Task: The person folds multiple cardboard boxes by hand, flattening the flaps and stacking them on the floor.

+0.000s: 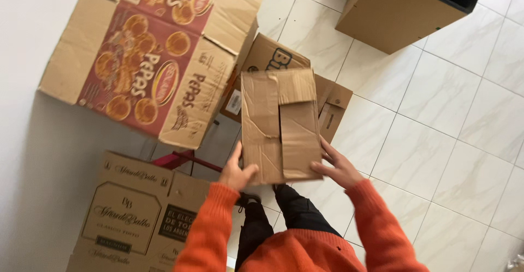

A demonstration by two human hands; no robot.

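Item 1: flat cardboard [281, 124], brown, creased, flaps folded onto its face. I hold it out in front of me above the floor, long side running near to far. My left hand [237, 171] grips the near left corner, thumb on top, fingers underneath. My right hand [337, 165] grips the near right edge, fingers spread along the side.

Item 2: red box [150, 59], lg, printed w/ round biscuit pictures on red panels, flaps open. Far left, against the white wall [27, 157]. Its right flap is just beside the cardboard I hold; can't tell if they touch.

Item 3: brown box [139, 212], near left, dark ornamental label print. Sits just left of my left sleeve.

Item 4: flattened box [333, 105], brown, w/ white sticker, on the floor under and behind the cardboard; only its edges show to the left and right.

Item 5: open box [398, 10], plain brown, far right, dark inside, something yellow at the top edge, too cut off to tell.

Item 6: floor [436, 141], lg white tiles, grey grout.

Misc: red bar [183, 160] between red box and brown box, mostly hidden. My sleeves orange, trousers dark, seen near centre.
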